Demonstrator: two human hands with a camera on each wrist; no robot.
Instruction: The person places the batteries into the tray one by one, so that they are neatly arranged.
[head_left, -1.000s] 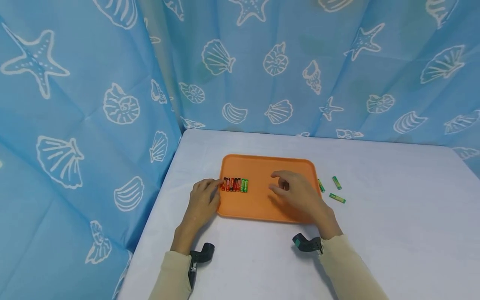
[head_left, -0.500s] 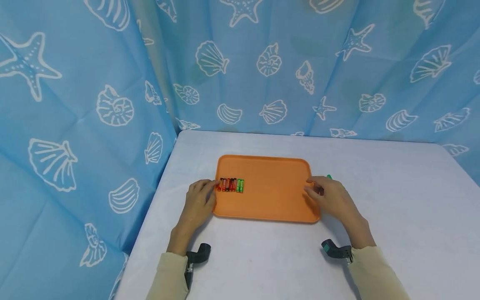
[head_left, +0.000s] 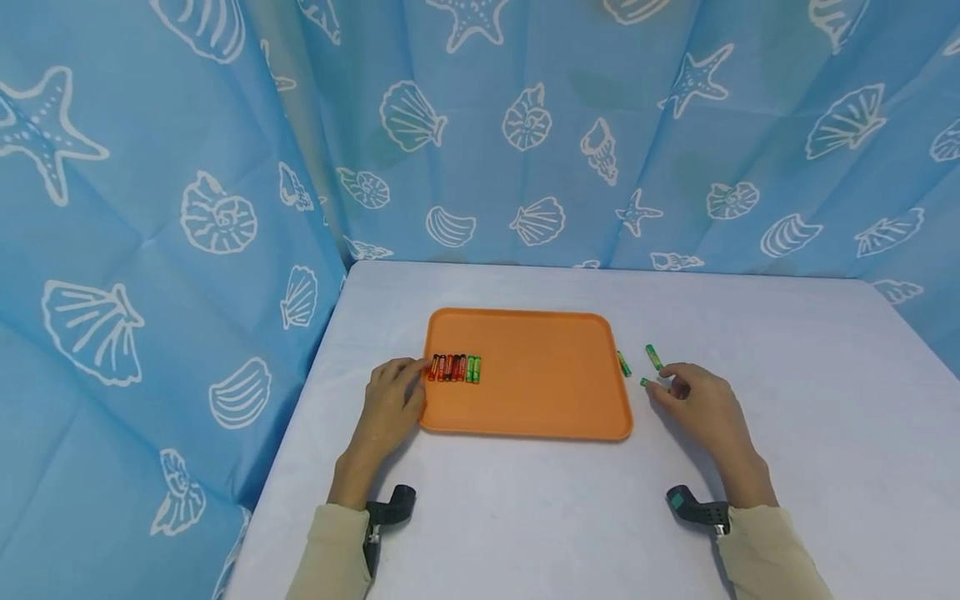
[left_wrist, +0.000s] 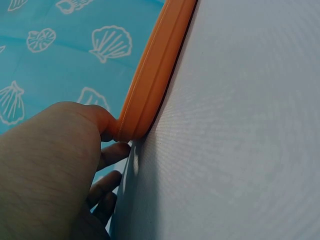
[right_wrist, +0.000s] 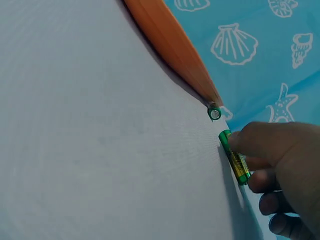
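My left hand [head_left: 387, 402] holds the left edge of an orange tray [head_left: 540, 400], fingertips right at the rim; the left wrist view shows its thumb against the tray wall [left_wrist: 145, 85]. Inside the tray, beside those fingertips, red batteries [head_left: 453, 367] and two green batteries [head_left: 472, 369] stand in a row. Right of the tray, my right hand [head_left: 708, 410] pinches a green battery [right_wrist: 234, 157] between thumb and fingers, low over the table. In the head view only that battery's end shows past the thumb.
One green battery [head_left: 623, 364] lies against the tray's right edge, and another green battery [head_left: 654, 357] lies just beyond my right fingertips. A white cloth covers the table [head_left: 540, 517]. Blue shell-patterned curtains [head_left: 480, 150] hang behind and to the left.
My right hand has moved right from above the tray to the loose green batteries and taken hold of one. The left hand stays at the tray's edge. The head view has shifted slightly.
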